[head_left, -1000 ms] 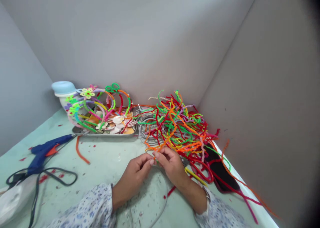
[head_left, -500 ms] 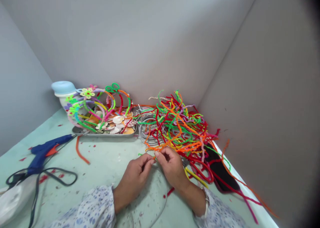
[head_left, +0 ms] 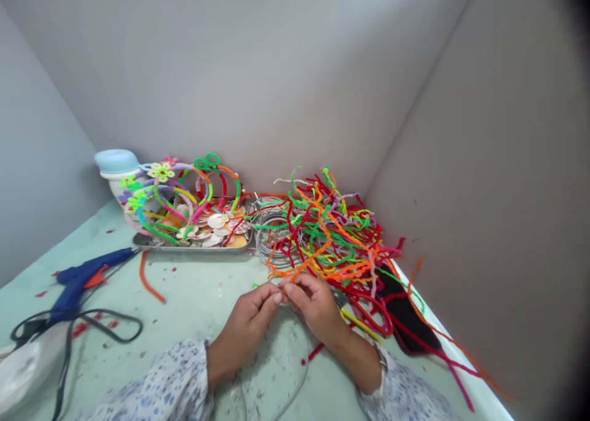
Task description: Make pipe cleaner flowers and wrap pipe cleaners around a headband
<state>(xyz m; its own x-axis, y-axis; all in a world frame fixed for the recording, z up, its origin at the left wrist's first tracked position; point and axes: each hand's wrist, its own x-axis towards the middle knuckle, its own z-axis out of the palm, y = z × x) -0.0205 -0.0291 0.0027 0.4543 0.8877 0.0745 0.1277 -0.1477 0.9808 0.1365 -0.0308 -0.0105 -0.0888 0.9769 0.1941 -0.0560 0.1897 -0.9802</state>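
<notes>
My left hand [head_left: 249, 322] and my right hand [head_left: 318, 310] meet over the near middle of the table, thumbs and forefingers pinched together. A small bit of orange pipe cleaner [head_left: 284, 292] shows between the fingertips; most of it is hidden. From beneath the fingers a thin grey wire [head_left: 306, 353] curves down towards the bottom edge, and whether the fingers grip it too is unclear. Just beyond my right hand spreads a tangled heap of coloured pipe cleaners [head_left: 341, 236], with coiled grey wire [head_left: 265, 243] at its left side.
Behind on the left, a metal tray [head_left: 193, 249] holds shells [head_left: 216, 221] and several decorated headbands [head_left: 184, 169], beside a white bottle with a blue lid [head_left: 117, 161]. A blue glue gun [head_left: 69, 292] and its cord lie left. A dark phone-like slab [head_left: 405, 322] lies right, near yellow-handled pliers [head_left: 362, 324].
My fingertips have shifted slightly around the orange pipe cleaner, with the right hand tilting a little lower. Everything else on the table looks the same.
</notes>
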